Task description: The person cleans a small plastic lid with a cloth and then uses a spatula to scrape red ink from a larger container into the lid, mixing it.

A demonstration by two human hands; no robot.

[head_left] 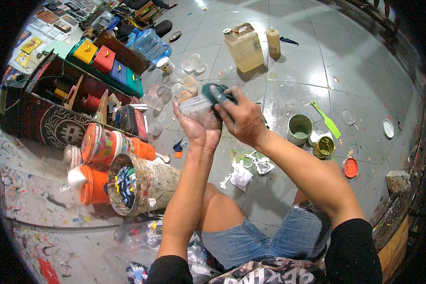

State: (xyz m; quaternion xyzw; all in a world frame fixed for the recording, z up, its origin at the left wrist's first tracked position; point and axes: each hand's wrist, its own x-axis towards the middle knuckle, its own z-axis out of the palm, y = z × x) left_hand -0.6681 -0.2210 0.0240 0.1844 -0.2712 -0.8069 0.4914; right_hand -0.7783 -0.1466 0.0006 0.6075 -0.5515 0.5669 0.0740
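Left hand (pixel 199 127): palm up, cupped around clear plastic cup (pixel 192 105). Right hand (pixel 243 116): gripping dark green cloth (pixel 210 92), blurred, at the cup's far end. Step, as judged: wiping. Next move likely calls for steady support, turning the cup. Beyond left hand: loose plastic cups (pixel 177 90), on tiled floor (pixel 293 85).

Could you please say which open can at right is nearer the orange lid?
The smaller can, yellowish-olive inside; the larger can, grey-green inside, stands farther from that orange lid.
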